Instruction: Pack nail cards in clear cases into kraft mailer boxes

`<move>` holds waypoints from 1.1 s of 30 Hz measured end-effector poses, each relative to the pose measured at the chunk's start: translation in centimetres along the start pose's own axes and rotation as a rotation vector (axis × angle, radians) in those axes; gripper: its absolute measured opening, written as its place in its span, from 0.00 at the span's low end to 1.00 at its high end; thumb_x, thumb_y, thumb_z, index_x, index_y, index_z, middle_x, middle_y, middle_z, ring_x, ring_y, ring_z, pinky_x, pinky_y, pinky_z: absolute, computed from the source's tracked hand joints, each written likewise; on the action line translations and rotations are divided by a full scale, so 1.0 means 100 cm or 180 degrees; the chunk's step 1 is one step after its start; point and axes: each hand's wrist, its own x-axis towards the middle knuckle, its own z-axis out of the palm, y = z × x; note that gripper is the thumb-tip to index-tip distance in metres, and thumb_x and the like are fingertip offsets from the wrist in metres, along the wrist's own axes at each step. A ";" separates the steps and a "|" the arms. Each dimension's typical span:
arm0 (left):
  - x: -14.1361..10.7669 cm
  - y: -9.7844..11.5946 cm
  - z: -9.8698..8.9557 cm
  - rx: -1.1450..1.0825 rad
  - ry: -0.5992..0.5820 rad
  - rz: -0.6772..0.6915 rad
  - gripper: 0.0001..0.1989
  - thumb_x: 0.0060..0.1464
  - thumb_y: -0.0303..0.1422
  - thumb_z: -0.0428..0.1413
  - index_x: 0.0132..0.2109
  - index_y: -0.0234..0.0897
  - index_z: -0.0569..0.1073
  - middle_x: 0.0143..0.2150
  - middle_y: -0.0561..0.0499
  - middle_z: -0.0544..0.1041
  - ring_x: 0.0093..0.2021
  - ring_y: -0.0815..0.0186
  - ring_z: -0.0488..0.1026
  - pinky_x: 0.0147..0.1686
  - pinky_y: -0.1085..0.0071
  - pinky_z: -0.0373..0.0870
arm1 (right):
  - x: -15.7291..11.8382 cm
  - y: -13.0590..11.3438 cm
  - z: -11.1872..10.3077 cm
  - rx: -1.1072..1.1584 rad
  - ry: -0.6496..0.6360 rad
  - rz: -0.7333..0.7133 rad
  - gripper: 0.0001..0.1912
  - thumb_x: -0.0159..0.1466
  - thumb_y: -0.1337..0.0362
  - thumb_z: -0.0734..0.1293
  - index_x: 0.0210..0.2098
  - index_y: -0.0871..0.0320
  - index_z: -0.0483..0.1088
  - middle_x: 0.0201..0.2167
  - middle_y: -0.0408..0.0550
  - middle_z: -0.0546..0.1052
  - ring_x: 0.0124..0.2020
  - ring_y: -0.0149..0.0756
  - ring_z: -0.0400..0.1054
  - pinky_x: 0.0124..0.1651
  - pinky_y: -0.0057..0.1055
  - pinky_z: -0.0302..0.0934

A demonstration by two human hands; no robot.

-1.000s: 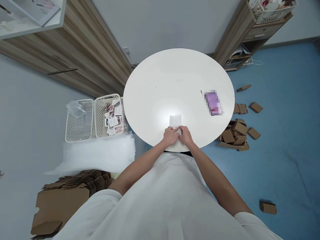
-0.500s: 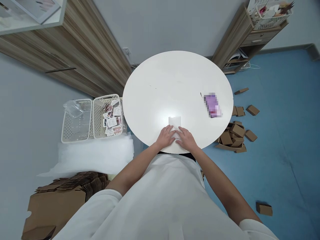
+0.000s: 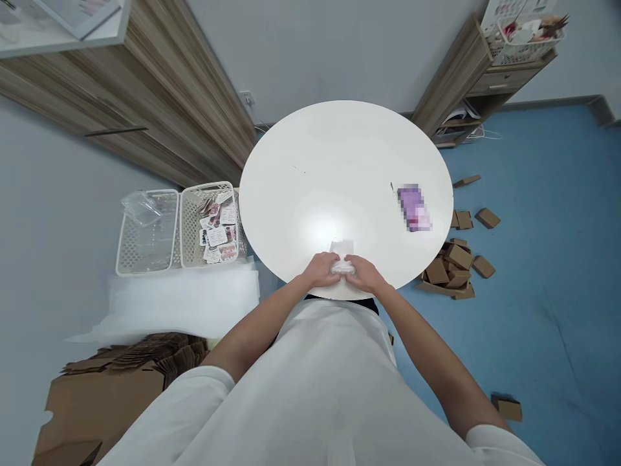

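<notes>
Near the front edge of the oval white table point(image 3: 339, 149), a small packet wrapped in white sheet point(image 3: 342, 266) lies between my hands. A flat flap of the sheet extends beyond it, away from me. My left hand point(image 3: 321, 270) grips the packet's left end, thumb on the near side and fingers over the top. From the right, my right hand point(image 3: 365, 274) grips the other end in the same way. Whatever is inside the wrapping is hidden.
A blurred purple item point(image 3: 414, 207) lies on the table's right. At left stand white baskets point(image 3: 209, 189), one holding printed cards, beside white sheets point(image 3: 184, 298) and stacked flat cardboard point(image 3: 107, 395). Small brown boxes point(image 3: 458, 257) lie on the blue floor at right.
My fingers were spread flat over the white sheet; now both hands are curled around the ends of a thicker, rolled packet. The sheet's far edge has come nearer to me.
</notes>
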 end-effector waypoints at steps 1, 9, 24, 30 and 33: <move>0.001 0.001 -0.001 -0.0072 0.0027 -0.0089 0.18 0.45 0.37 0.52 0.45 0.39 0.66 0.41 0.48 0.71 0.43 0.59 0.66 0.45 0.62 0.61 | 0.001 -0.001 -0.002 0.0159 -0.0019 0.0122 0.19 0.56 0.59 0.59 0.46 0.57 0.62 0.45 0.52 0.69 0.44 0.41 0.63 0.45 0.38 0.58; 0.023 -0.008 -0.002 -0.0704 0.0288 -0.1168 0.15 0.54 0.42 0.45 0.39 0.37 0.66 0.35 0.49 0.69 0.36 0.64 0.67 0.37 0.67 0.65 | 0.040 0.003 -0.007 0.0873 0.0123 0.1299 0.20 0.59 0.50 0.51 0.26 0.57 0.63 0.27 0.45 0.68 0.29 0.34 0.62 0.31 0.30 0.56; 0.039 -0.008 0.006 -0.0916 0.0958 -0.2108 0.14 0.45 0.34 0.56 0.41 0.37 0.66 0.37 0.50 0.70 0.31 0.69 0.69 0.35 0.70 0.67 | 0.044 0.016 0.003 0.0733 0.0778 0.1085 0.13 0.57 0.58 0.58 0.39 0.56 0.62 0.35 0.48 0.65 0.32 0.35 0.62 0.37 0.36 0.60; 0.032 0.001 0.009 -0.0940 0.1166 -0.2246 0.15 0.49 0.38 0.52 0.43 0.35 0.66 0.41 0.45 0.70 0.38 0.66 0.69 0.38 0.69 0.65 | 0.030 0.019 -0.007 0.0874 0.0542 0.0812 0.16 0.58 0.59 0.57 0.45 0.55 0.62 0.42 0.49 0.63 0.26 0.29 0.63 0.39 0.36 0.62; 0.030 0.006 0.011 -0.0857 0.1264 -0.2508 0.15 0.49 0.39 0.51 0.42 0.34 0.66 0.41 0.44 0.71 0.40 0.64 0.69 0.38 0.69 0.65 | 0.025 0.018 -0.006 0.0830 0.0432 0.0798 0.18 0.58 0.60 0.57 0.47 0.54 0.61 0.43 0.50 0.63 0.26 0.30 0.64 0.38 0.36 0.64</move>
